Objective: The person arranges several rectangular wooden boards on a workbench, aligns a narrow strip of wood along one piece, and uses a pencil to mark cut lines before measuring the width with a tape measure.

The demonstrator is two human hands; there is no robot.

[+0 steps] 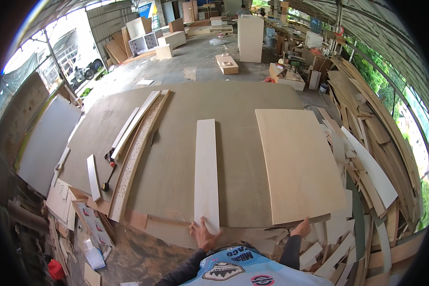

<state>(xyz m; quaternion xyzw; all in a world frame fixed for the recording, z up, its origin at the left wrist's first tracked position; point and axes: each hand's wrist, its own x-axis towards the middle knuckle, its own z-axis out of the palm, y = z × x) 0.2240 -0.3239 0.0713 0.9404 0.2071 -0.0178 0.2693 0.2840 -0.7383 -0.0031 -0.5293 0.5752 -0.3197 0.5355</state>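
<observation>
My left hand [204,233] rests with spread fingers on the near end of a long narrow pale wood strip [206,171] that lies lengthwise on a big brown board worktable [176,143]. My right hand [301,228] grips the near edge of a wide pale plywood panel [298,164] lying at the right of the table. The strip and the panel lie apart, with bare brown board between them.
A perforated strip and thin white battens [133,138] lie at the table's left, with a hand tool [108,178] beside them. Piles of wood offcuts [367,181] fill the right side. Grey sheets [47,143] lean at left. Cabinets and boxes [250,38] stand on the concrete floor beyond.
</observation>
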